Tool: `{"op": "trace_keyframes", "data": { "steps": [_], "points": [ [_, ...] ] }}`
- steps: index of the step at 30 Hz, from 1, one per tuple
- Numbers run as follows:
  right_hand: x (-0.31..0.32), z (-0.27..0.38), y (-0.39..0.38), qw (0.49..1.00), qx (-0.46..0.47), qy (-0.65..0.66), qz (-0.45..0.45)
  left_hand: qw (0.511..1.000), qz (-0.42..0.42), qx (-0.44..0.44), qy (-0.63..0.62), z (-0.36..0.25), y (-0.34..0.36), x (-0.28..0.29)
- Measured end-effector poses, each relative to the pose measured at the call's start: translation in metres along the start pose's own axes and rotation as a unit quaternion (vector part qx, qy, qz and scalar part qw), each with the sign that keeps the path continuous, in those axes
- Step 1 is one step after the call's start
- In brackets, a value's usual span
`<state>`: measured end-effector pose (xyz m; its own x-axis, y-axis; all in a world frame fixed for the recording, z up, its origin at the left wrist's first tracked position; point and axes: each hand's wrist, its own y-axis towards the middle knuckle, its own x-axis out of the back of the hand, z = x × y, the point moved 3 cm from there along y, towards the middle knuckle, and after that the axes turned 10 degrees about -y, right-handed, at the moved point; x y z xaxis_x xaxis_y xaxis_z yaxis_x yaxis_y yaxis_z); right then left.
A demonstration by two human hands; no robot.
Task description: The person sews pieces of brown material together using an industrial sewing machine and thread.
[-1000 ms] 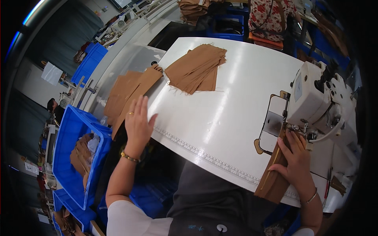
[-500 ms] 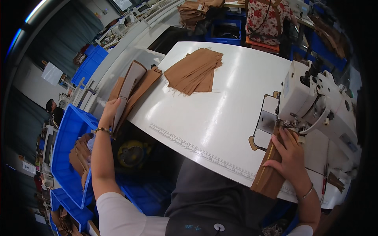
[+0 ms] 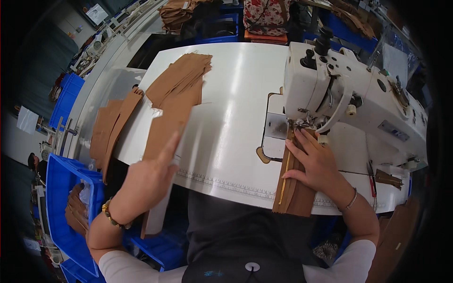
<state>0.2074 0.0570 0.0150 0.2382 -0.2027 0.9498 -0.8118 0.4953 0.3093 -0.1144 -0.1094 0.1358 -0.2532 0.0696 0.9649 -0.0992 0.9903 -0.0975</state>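
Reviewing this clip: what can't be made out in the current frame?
All in the head view:
Brown panel: its middle, hidden by the left hand.
Brown zippered strip: the part under the right hand.
Sewing machine: needle tip, too small and dark.
Co-worker in floral top: head, cut off by the upper edge.

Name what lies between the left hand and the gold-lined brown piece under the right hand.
In the head view: white tabletop, a ruler scale along its near edge, and, close to the brown piece, a metal plate set in it.
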Motion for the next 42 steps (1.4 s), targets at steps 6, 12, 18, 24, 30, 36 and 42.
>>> {"op": "trace_keyframes", "data": {
  "steps": [6,12,18,24,30,36,42],
  "points": [
    [0.0,0.001,0.002,1.0,0.009,-0.013,-0.023,0.898,0.257,-0.132,-0.331,-0.054,0.034,-0.035],
    [0.0,0.0,0.0,0.999,0.005,-0.029,-0.025,0.805,0.351,-0.223,-0.423,-0.118,0.035,-0.07],
    [-0.008,-0.001,0.0,0.995,0.053,-0.058,-0.055,0.815,0.215,-0.394,-0.367,-0.131,0.069,-0.098],
    [-0.009,-0.006,-0.008,0.999,-0.027,0.031,0.004,0.937,0.025,-0.319,-0.141,-0.116,0.098,-0.135],
    [-0.01,-0.009,-0.011,0.985,-0.059,0.122,0.108,0.94,-0.024,-0.322,-0.108,-0.114,0.11,-0.141],
    [-0.007,-0.01,-0.01,0.965,-0.094,0.229,0.091,0.94,-0.048,-0.319,-0.112,-0.116,0.119,-0.138],
    [-0.006,-0.009,-0.009,0.951,-0.118,0.264,0.107,0.935,-0.051,-0.326,-0.133,-0.115,0.119,-0.137]
  ]
}}
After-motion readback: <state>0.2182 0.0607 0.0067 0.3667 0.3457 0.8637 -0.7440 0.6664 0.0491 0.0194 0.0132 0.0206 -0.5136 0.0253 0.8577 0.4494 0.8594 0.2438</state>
